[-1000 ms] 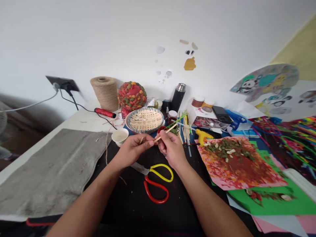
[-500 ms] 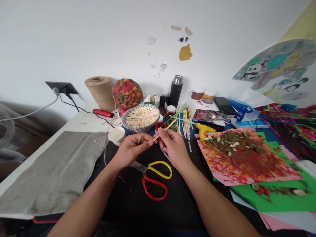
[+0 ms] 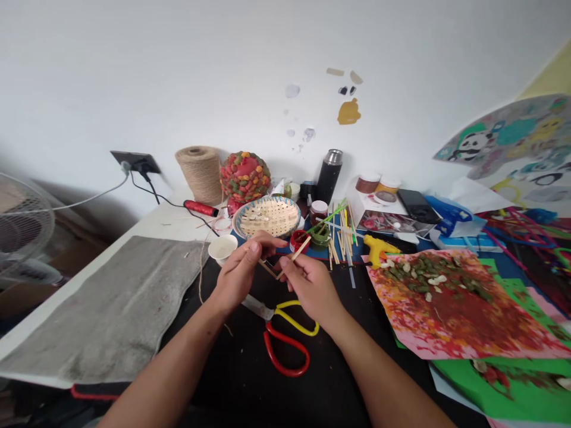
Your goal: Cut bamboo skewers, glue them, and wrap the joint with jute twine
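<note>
My left hand [image 3: 241,268] and my right hand [image 3: 311,284] are raised over the black work surface, close together. Between them is a thin pale wooden stick [image 3: 301,249], pinched in my right fingers. A second length of it slants up to my left fingers, so the two form a V; whether this is one snapped stick or two pieces I cannot tell. Below my hands lie scissors [image 3: 292,353] with one red and one yellow handle loop. Just beyond stand a woven basket [image 3: 267,219], a white paper cup [image 3: 222,247] and a red paint jar [image 3: 298,241].
Loose sticks [image 3: 345,238] and a yellow glue gun [image 3: 377,251] lie right of centre. Painted paper [image 3: 464,315] covers the right side. A grey cloth [image 3: 111,309] lies left. Behind stand a twine spool [image 3: 200,175], a decorated ball [image 3: 245,178] and a black flask [image 3: 330,176].
My hands have spread slightly apart, and the lengths of stick between them now meet in a V. My left index finger has straightened. The whole view has shifted a little.
</note>
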Motion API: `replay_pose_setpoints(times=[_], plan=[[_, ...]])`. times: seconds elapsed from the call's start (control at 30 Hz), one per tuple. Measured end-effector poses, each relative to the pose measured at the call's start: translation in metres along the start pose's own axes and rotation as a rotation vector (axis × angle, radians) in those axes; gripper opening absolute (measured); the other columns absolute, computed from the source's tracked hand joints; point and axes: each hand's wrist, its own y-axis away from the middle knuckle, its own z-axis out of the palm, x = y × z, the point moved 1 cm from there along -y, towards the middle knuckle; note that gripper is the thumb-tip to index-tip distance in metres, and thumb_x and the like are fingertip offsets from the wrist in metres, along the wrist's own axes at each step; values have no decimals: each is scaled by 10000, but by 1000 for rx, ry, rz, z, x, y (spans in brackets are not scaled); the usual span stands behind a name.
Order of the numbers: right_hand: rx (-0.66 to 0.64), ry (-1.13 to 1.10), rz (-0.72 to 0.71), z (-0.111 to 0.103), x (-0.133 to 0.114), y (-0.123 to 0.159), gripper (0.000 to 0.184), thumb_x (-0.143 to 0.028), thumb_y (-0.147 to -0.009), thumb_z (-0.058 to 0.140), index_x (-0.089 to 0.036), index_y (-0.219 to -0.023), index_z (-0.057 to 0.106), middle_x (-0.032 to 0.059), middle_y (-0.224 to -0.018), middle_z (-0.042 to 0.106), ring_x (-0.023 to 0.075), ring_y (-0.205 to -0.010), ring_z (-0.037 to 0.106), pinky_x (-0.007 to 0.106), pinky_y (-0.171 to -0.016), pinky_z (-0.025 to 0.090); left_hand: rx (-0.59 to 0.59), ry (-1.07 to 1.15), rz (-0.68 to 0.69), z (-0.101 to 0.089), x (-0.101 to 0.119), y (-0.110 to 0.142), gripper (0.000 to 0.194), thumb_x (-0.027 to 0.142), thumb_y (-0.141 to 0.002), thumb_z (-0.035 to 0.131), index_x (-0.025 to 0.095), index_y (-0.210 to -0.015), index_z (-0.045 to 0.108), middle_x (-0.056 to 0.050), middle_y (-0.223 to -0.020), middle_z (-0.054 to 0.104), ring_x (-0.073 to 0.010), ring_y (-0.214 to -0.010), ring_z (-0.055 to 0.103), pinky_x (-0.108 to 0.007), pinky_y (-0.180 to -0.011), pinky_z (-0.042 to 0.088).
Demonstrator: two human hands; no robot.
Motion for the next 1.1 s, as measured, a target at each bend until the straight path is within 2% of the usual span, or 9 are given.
replay_pose_setpoints(times=[0.17,0.37,0.5,0.6,0.73,0.9,0.97,1.03,1.1], plan=[[-44,177,-132,5,-2,4,360,-441,-1069,547,-204,-861,721,51,-826,742,202,-775,684,301,-707,503,-36,39,24,1,0,0,482,558,-1047,541,180,-1098,836,-111,-1078,676,-249,-998,551,-334,-874,420],[47,171,-154,1,-5,5,332,-430,-1063,557,-198,-896,726,22,-720,694,178,-662,647,285,-640,469,-51,165,-28,4,2,1,474,560,-1029,575,172,-1069,844,-135,-1175,675,-291,-1121,584,-373,-942,486],[-57,212,-163,3,-7,5,327,-379,-1072,538,-198,-860,709,8,-706,681,168,-655,633,274,-624,439,-100,224,-106,6,0,2,500,587,-1018,577,174,-1135,834,-156,-1254,658,-322,-1178,591,-420,-963,531],[-124,236,-175,7,-8,7,321,-363,-1072,546,-199,-844,702,-3,-706,670,156,-641,606,269,-621,421,-80,201,-126,8,-1,4,519,606,-1008,582,175,-1137,840,-163,-1299,641,-329,-1209,575,-435,-1003,513],[-109,277,-181,6,-9,7,278,-321,-1056,575,-198,-836,693,-8,-718,674,152,-640,584,269,-619,393,-56,155,-135,10,-2,4,536,639,-1000,575,202,-1159,842,-141,-1323,645,-305,-1166,587,-409,-1007,479],[-74,352,-197,-2,-11,4,249,-310,-1059,573,-210,-901,737,10,-799,746,175,-709,659,276,-671,432,-47,103,-119,-2,2,0,621,688,-987,559,226,-1359,743,-129,-1276,686,-299,-1170,586,-386,-1005,461],[-53,392,-207,-6,-10,2,231,-311,-1059,578,-216,-939,751,20,-841,775,189,-749,697,284,-710,460,-4,11,-138,-12,8,-4,533,644,-967,635,214,-1249,774,-113,-1172,718,-281,-1110,609,-366,-972,465],[-44,445,-215,-9,-8,1,226,-315,-1060,581,-221,-955,756,26,-863,792,200,-766,718,292,-724,474,7,-129,-176,-22,16,-8,392,572,-934,728,200,-1036,791,-77,-1003,725,-243,-983,622,-333,-904,471],[-41,491,-225,-11,-7,1,224,-315,-1064,578,-228,-971,762,30,-895,808,212,-797,738,298,-739,484,-13,-204,-189,-29,25,-10,402,584,-905,756,183,-874,761,-50,-867,694,-204,-845,597,-309,-812,471]])
